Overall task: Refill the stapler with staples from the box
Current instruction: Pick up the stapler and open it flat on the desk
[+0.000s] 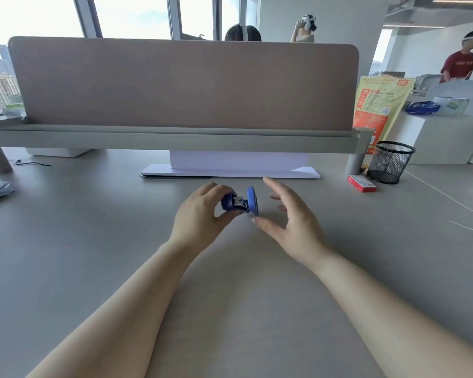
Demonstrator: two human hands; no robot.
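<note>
At the desk's [99, 241] centre, I am gripping the blue stapler [239, 202] in my left hand [200, 216], fingers curled round its rear and thumb pressing from below, its metal staple channel showing at the front. My right hand [290, 219] is hovering just beside it at three o'clock, fingers spread and holding nothing. The red staple box [362, 183] is lying well apart at two o'clock, next to the black mesh cup [391, 162]. I judge I am opening the stapler; next, my free hand needs to reach the box and draw out a strip of staples.
</note>
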